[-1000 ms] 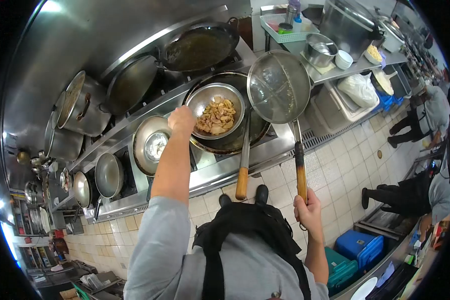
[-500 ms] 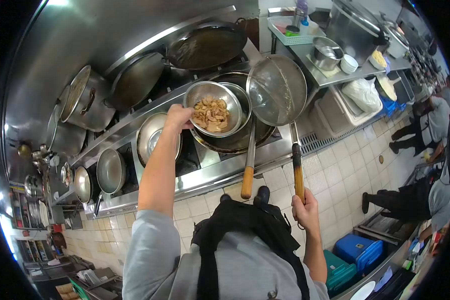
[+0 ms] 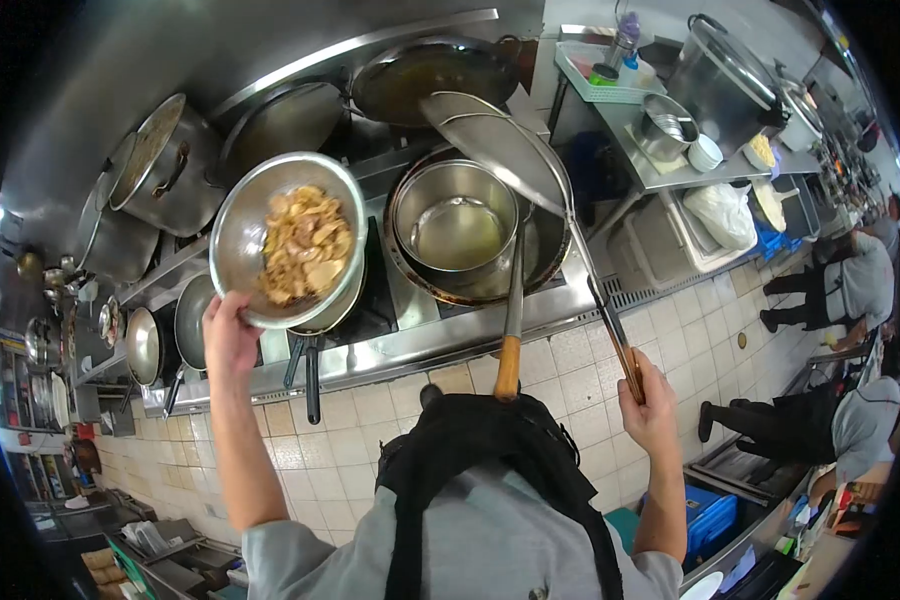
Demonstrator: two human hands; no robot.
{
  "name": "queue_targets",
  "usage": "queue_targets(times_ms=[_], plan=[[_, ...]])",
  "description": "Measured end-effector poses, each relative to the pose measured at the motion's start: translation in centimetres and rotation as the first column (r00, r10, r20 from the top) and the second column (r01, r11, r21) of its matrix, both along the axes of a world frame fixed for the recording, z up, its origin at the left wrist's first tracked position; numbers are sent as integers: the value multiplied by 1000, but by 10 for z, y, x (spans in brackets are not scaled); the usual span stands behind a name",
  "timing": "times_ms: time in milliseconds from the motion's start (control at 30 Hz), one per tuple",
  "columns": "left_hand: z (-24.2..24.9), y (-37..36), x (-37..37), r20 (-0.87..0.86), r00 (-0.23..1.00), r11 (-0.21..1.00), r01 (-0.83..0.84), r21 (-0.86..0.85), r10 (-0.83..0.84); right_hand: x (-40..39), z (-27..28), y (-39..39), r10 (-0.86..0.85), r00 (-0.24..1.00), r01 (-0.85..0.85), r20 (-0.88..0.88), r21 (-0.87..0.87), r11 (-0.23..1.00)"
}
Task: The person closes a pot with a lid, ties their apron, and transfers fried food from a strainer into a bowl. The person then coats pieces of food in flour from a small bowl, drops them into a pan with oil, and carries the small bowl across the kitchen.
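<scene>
My left hand (image 3: 232, 338) grips the rim of a metal bowl (image 3: 238, 225), raised over the left part of the stove. Sliced, browned food (image 3: 305, 243) lies in the bowl. My right hand (image 3: 650, 400) is closed around the handle of a large round strainer (image 3: 500, 150), which is tilted above the back of a wok. Inside that wok (image 3: 553, 268) sits a metal pot (image 3: 457, 225) with some liquid at its bottom. A wooden-handled tool (image 3: 508, 365) rests against the wok, its handle over the stove's front edge.
Large woks (image 3: 425, 80) and a tall pot (image 3: 160, 165) stand along the back. Smaller pans (image 3: 143, 347) are at the left. On the right are a steel table (image 3: 660, 178) and a white bag (image 3: 720, 213). Two people (image 3: 860, 285) stand at the far right.
My left hand has lifted the bowl off the pot and moved it left, closer to the camera. The strainer has tilted and shifted left, while my right hand has moved slightly right.
</scene>
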State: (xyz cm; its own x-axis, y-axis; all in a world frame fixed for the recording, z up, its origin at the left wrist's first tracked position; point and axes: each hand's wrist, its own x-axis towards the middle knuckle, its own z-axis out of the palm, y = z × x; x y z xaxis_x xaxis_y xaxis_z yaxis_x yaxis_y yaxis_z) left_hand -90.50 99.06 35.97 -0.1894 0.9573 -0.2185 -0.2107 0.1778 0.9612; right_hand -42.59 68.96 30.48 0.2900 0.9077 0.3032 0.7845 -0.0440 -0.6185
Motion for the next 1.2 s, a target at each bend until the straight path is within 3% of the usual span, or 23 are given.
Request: queue_targets(times_ms=[233, 300, 333, 400, 667, 767, 833, 867, 1000, 1067, 1133, 1200], plan=[[-21, -43, -67, 8, 990, 988, -142, -58, 143, -7, -16, 23, 39, 995, -34, 89, -56, 998], [-17, -50, -67, 20, 991, 989, -129, -76, 131, -2, -36, 29, 21, 982, 40, 187, -320, 946], [-16, -52, -66, 26, 991, 990, -127, -66, 129, 4, -49, 31, 18, 981, 43, 192, -311, 950], [-15, -54, -62, 35, 983, 980, -177, -90, 181, 16, -70, 34, 121, 954, 37, 275, -506, 861], [-4, -64, -54, 30, 981, 981, -191, -40, 192, 9, -28, 31, 67, 942, 75, 329, -400, 913], [-9, -67, -66, 25, 991, 991, -134, -21, 134, -4, -23, 31, 16, 962, 77, 274, -325, 943], [-11, -67, -67, 36, 982, 983, -185, -3, 185, -10, -33, 29, -15, 984, 43, 179, -154, 987], [-13, -67, -68, 44, 976, 977, -212, 7, 211, -9, -42, 29, -16, 984, 43, 180, -152, 987], [-15, -65, -73, 31, 989, 989, -145, -18, 146, 1, -84, 20, -17, 990, 57, 137, -292, 955], [-14, -62, -66, 51, 987, 989, -150, 2, 149, 5, -93, 14, 65, 973, 59, 220, -514, 856], [-15, -59, -59, 56, 980, 982, -191, 13, 190, 2, -74, 14, 40, 971, 86, 235, -503, 860], [-22, -54, -58, 57, 991, 993, -120, 0, 120, -1, -56, 10, 10, 971, 116, 239, -507, 854]])
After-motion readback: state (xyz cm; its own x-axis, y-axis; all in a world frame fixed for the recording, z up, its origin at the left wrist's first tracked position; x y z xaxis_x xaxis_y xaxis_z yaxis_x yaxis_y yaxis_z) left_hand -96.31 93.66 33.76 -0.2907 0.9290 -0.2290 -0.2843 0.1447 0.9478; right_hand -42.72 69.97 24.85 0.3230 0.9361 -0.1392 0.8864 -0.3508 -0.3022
